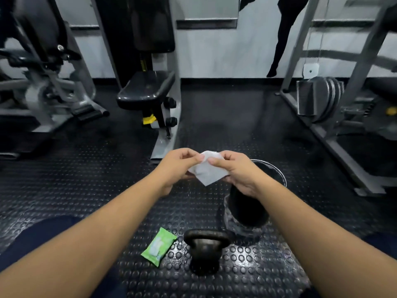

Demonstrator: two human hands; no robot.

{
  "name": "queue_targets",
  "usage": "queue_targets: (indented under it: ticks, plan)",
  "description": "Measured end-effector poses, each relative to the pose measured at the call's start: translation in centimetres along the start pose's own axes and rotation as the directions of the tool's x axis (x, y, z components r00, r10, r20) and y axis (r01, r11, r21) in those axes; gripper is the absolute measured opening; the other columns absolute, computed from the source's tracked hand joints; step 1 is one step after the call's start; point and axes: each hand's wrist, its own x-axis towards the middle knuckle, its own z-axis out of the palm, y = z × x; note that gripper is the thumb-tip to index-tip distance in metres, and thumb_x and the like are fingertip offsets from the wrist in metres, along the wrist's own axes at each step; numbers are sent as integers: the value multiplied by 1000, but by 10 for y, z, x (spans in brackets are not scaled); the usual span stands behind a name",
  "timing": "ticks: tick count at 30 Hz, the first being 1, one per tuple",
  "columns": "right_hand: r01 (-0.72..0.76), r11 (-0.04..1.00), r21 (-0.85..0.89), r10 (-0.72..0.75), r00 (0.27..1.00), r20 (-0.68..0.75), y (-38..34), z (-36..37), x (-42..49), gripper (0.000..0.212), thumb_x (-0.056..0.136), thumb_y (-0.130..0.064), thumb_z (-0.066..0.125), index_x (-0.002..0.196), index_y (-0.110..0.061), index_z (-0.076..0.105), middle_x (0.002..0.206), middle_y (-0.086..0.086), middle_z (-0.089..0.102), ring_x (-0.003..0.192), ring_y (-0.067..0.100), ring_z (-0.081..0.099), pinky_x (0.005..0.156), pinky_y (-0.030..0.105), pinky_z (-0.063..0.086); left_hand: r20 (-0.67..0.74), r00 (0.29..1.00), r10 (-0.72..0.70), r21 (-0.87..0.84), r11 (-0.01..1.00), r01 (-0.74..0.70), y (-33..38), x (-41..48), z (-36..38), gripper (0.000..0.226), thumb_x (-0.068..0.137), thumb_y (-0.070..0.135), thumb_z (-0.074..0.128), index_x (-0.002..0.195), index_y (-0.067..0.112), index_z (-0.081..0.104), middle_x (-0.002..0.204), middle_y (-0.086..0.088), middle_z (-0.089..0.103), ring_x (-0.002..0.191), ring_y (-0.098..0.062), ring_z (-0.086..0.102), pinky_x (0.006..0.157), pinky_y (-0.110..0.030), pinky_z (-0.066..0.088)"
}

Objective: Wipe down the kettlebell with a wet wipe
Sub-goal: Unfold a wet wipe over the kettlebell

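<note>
Here, near to far, is how we read it.
Kettlebell (205, 250): it stands upright on the studded floor (86, 179) at 6 o'clock, handle up, close under us where we can reach it. Nothing touches it, so we judge the wiping not yet begun.
Pack (159, 246): the green wipe pack lies flat just beside the kettlebell, at its 9 o'clock, parked within reach should we need another sheet.
Bin (253, 203): a dark bin sits at the kettlebell's 1 o'clock, probably placed for the used wipe.
Left hand (178, 166): closed in a pinch on the wipe's (209, 171) left edge.
Right hand (238, 171): likewise pinching the right edge. We hold the white sheet up between both hands, apparently to spread it out flat.
Machines: a padded seat (146, 89) at 11 o'clock and plates (322, 97) at 2 o'clock stand well apart.
</note>
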Motion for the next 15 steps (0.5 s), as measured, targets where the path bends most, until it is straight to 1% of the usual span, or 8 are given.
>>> queue_targets:
  ticks: [1,4,5,6,9,11,13,15]
  plan:
    - [5,1000,-8,-4,1000,23,-8,2,-8,17,91,-20,79,97,-9,67,96,10,74,90,22,69,78,34,54,-5,1000,5,34,999,-5,9,-6,-3,20,95,34,72,100,15,74,103,-2,78,99,-23,74,85,-39,63]
    - [43,999,-24,-42,998,50,-28,2,-31,12,98,-18,71,96,-8,65,94,8,75,81,17,71,64,27,56,8,1000,30,180,983,-31,46,-20,-8,19,98,40,67,96,23,75,96,5,78,89,-21,71,75,-34,57]
    - [59,998,-12,-58,997,48,-32,1,-38,12,98,-17,70,100,-6,66,96,9,76,83,17,73,63,27,57,17,999,28,205,978,-31,58,-25,-6,22,97,44,66,96,24,75,96,5,78,88,-23,71,76,-36,58]
    - [76,997,6,-76,996,41,-34,-1,-43,16,97,-18,71,105,-4,66,100,12,76,87,20,73,64,29,58,24,999,32,219,975,-36,67,-28,-4,24,95,47,68,96,24,75,97,5,78,92,-25,73,81,-40,60]
    - [124,992,27,-124,992,-2,-37,-6,-53,24,97,-18,72,113,0,67,108,18,76,95,26,74,70,33,60,59,997,42,161,986,-51,76,-40,8,28,85,45,80,102,23,76,101,4,79,101,-20,74,87,-37,61]
    - [139,990,28,-137,989,-52,-36,-7,-59,20,98,-18,71,110,-2,68,105,16,76,93,24,74,68,32,59,97,994,49,95,994,-58,68,-48,16,32,81,34,86,108,20,75,103,-1,79,102,-22,74,88,-39,61]
    - [135,991,-1,-135,987,-87,-30,-2,-65,14,97,-19,72,103,-6,69,100,14,77,85,23,73,65,31,57,74,992,101,60,993,-105,51,-58,18,28,83,19,85,109,16,74,100,-5,79,96,-23,75,81,-36,61]
    - [135,991,-22,-136,986,-98,-22,5,-70,14,97,-18,72,99,-6,66,94,16,76,71,22,69,57,27,54,32,992,121,5,993,-121,36,-66,14,22,85,15,83,106,12,75,95,-7,79,86,-22,76,71,-30,58]
